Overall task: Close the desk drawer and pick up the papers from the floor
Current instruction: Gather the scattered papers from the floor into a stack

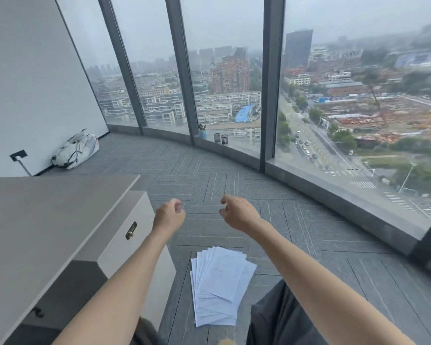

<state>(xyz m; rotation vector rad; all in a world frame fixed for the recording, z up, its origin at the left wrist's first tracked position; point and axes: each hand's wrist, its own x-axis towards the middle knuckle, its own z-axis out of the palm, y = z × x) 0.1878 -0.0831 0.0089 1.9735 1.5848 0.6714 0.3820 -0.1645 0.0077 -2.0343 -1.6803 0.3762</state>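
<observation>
A fanned stack of white papers [218, 285] lies on the grey carpet between my legs. To the left is a light grey desk [35, 220], and under it a drawer unit [127, 242] with a small brass lock; the top drawer sticks out beyond the desk edge. Both arms are stretched forward above the floor. My left hand [169, 214] is held in the air right of the drawer unit, fingers loosely curled, holding nothing. My right hand [237, 212] hangs at the same height, fingers curled and empty. Neither hand touches the papers or the drawer.
A curved wall of floor-to-ceiling windows [224, 70] runs along the right and far side. On the sill stand two dark mesh cups [220, 138] and a small blue pot [202, 132]. A white backpack [76, 150] leans against the left wall near a floor socket [18, 155].
</observation>
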